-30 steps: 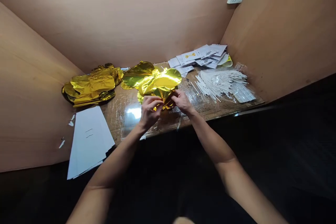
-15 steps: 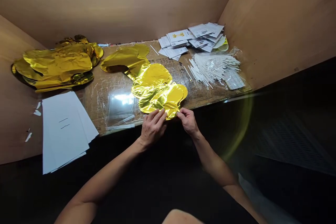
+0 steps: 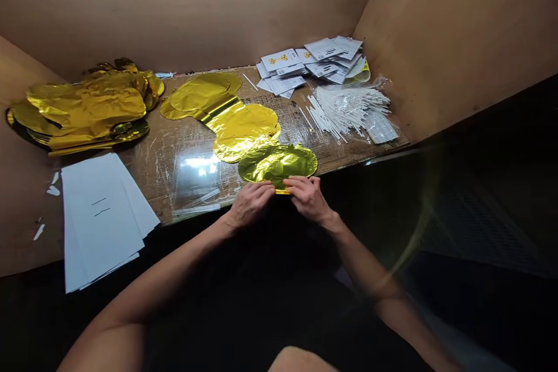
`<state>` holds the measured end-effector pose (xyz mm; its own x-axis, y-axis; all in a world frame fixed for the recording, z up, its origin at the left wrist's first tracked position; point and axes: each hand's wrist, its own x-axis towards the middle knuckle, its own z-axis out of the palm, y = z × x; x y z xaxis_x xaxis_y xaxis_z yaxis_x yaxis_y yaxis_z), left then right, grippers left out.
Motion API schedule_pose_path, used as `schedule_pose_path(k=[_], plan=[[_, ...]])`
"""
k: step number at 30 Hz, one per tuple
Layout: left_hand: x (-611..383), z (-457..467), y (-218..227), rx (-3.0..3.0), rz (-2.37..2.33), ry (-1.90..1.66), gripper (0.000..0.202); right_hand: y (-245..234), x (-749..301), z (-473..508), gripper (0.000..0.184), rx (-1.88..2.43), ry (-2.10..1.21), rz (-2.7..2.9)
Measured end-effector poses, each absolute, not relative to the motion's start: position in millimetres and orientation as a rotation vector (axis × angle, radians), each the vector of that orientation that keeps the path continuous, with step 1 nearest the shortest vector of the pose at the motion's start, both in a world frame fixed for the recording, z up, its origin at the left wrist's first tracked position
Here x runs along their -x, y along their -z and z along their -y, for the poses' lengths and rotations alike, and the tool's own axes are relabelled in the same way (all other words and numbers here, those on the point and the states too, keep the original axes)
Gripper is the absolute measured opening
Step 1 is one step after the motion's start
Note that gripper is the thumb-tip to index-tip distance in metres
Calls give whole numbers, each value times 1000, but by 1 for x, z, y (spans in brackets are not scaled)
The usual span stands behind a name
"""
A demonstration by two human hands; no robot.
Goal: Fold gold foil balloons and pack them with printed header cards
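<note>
A shiny gold foil balloon (image 3: 279,164), flat and folded over, lies at the table's front edge. My left hand (image 3: 251,202) pinches its near edge from the left, fingers closed on the foil. On the right, my right hand (image 3: 310,197) grips the same edge, its fingers bent over the foil. Just beyond, two bone-shaped gold foil balloons (image 3: 244,125), or perhaps more, lie flat and overlapping, stretching toward the back left. The folded balloon touches or overlaps their near end. Clear plastic sleeves (image 3: 194,183) lie left of my left hand.
A pile of gold foil balloons (image 3: 87,107) sits at the back left. White paper sheets (image 3: 102,221) hang over the front left edge. Printed packets (image 3: 283,70) and white sticks (image 3: 344,109) lie at the right. Wooden panels (image 3: 196,11) enclose the back and sides.
The near balloon has been folded over into a compact shape, apart from the flat ones behind. My right hand's fingers have moved onto the foil's edge. The view has shifted slightly.
</note>
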<state>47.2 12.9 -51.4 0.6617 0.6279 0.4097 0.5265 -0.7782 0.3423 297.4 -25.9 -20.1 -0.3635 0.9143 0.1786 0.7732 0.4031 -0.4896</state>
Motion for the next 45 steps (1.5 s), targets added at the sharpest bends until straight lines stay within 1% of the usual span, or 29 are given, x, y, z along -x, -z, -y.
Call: schedule_pose_path(k=[2, 5, 7, 10, 12, 15, 17, 18, 20, 21, 22, 23, 25, 27, 28, 31, 33, 37, 39, 41, 43, 44, 45], plan=[[-53, -37, 42, -2526, -1191, -636, 30, 16, -294, 2, 20, 1593, -498, 2133], [-64, -71, 25, -2414, -1456, -496, 31, 9, -283, -32, 26, 1900, -416, 1997], [-67, -78, 17, -2528, -1389, -565, 30, 6, -277, -44, 24, 2038, -338, 1981], [-63, -63, 21, -2737, -1041, -614, 50, 4, -275, -38, 22, 2076, -363, 1987], [-59, -46, 31, -2796, -892, -576, 46, 3, -280, -23, 22, 2069, -405, 1979], [-56, -33, 44, -2784, -861, -619, 41, -1, -289, 1, 20, 1993, -246, 1985], [-55, -39, 46, -2730, -827, -637, 39, -5, -295, 6, 30, 1760, -188, 2156], [-55, -47, 44, -2692, -801, -623, 36, -8, -297, 2, 31, 1620, -227, 2275], [-55, -69, 35, -2572, -792, -549, 27, -12, -304, -17, 16, 1447, -397, 2440], [-55, -80, 28, -2491, -837, -521, 24, -14, -307, -32, 9, 1442, -492, 2442], [-54, -90, 22, -2402, -925, -534, 25, -17, -311, -48, 11, 1479, -585, 2388], [-54, -96, 16, -2306, -1048, -605, 27, -19, -314, -64, 16, 1530, -684, 2300], [-54, -96, 7, -2064, -1311, -892, 28, -22, -318, -89, 23, 1607, -917, 2051], [-56, -78, 5, -1719, -1411, -1140, 34, -21, -314, -95, 25, 1587, -1182, 1732], [-58, -64, 7, -1534, -1364, -1156, 40, -18, -308, -90, 25, 1524, -1311, 1567], [-65, -22, 14, -1088, -1054, -959, 56, -9, -284, -53, 35, 1267, -1565, 1226], [-67, -3, 14, -956, -967, -942, 57, -7, -269, -24, 36, 1229, -1558, 1216], [-62, 6, 3, -978, -905, -985, 52, -16, -255, 6, 32, 1351, -1285, 1400], [-59, 3, -1, -1009, -909, -981, 50, -21, -253, 9, 32, 1384, -1206, 1462], [-57, 0, -3, -1010, -953, -995, 45, -25, -253, 9, 32, 1391, -1199, 1474], [-56, -2, -5, -1002, -950, -982, 43, -26, -254, 7, 26, 1372, -1218, 1409], [-55, -3, -6, -1008, -920, -959, 42, -26, -254, 5, 24, 1338, -1260, 1360], [-54, -4, -9, -1019, -885, -934, 41, -25, -255, 3, 27, 1281, -1339, 1309]])
